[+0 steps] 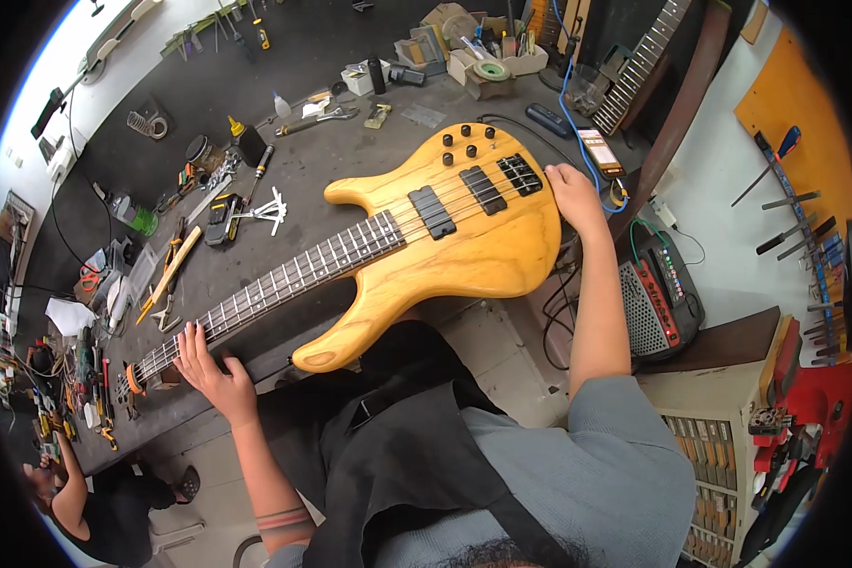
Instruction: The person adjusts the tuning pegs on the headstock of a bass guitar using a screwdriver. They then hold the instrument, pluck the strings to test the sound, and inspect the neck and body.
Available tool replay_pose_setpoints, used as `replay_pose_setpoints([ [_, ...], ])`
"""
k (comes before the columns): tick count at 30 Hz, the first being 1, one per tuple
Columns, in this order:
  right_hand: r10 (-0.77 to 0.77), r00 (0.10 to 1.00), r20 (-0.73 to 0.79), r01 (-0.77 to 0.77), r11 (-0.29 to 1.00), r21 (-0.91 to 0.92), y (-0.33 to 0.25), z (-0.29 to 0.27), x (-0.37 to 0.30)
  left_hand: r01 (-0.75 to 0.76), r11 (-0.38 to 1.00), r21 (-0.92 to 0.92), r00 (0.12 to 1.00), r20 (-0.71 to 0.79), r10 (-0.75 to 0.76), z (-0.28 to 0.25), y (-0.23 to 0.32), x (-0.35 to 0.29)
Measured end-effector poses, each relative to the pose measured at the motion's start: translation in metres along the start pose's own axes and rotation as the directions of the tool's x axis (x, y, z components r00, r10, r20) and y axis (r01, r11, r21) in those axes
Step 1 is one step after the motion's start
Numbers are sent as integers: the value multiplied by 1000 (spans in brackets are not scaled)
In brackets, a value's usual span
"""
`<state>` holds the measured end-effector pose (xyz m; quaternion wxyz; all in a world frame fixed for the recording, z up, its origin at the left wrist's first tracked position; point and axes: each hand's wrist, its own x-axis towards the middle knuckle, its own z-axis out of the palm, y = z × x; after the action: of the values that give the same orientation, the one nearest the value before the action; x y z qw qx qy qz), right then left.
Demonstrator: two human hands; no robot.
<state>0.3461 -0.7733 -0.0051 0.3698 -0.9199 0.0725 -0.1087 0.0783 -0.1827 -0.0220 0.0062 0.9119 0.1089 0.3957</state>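
Observation:
An electric bass guitar [473, 256] with a glossy light-wood body lies face up along the bench's near edge. Its fretted neck [293, 279] runs down to the left, where an orange band wraps near the headstock. Across the neck's lower part lies my left hand [216, 374], fingers stretched over the strings and thumb apart. At the body's right end, beside the bridge [519, 175], my right hand [576, 197] grips the edge; some of its fingers are hidden. Two black pickups and several black knobs sit on the body.
Beyond the neck on the dark bench [284, 227] lie a white fan-shaped gauge set [273, 210], a yellow-black tool [221, 220] and a wooden stick [175, 265]. A phone [601, 151] and blue cable are at the right. An amplifier [658, 293] stands below; another person [104, 511] sits far left.

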Motion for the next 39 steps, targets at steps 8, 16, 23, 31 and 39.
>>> replay_pose_setpoints([
  [8, 14, 904, 428, -97, 980, 173, -5, -31, 21, -6, 1000, -13, 1000, -27, 6, 4, 4, 2],
  [16, 69, 897, 436, -94, 995, 36, -12, -15, 32, 8, 1000, -1, 998, -55, -8, 4, 0, -3],
  [23, -65, 974, 217, 88, 991, -101, 18, -8, 46, 18, 997, -71, 999, -49, -22, 13, -1, 9],
  [31, 12, 960, 281, 52, 974, -218, -6, 1, 57, 148, 981, -128, 955, -241, -175, 22, -10, -16],
  [39, 42, 952, 304, -3, 992, -125, 0, 5, 77, 226, 927, -300, 969, -31, -246, 23, -11, -14],
])
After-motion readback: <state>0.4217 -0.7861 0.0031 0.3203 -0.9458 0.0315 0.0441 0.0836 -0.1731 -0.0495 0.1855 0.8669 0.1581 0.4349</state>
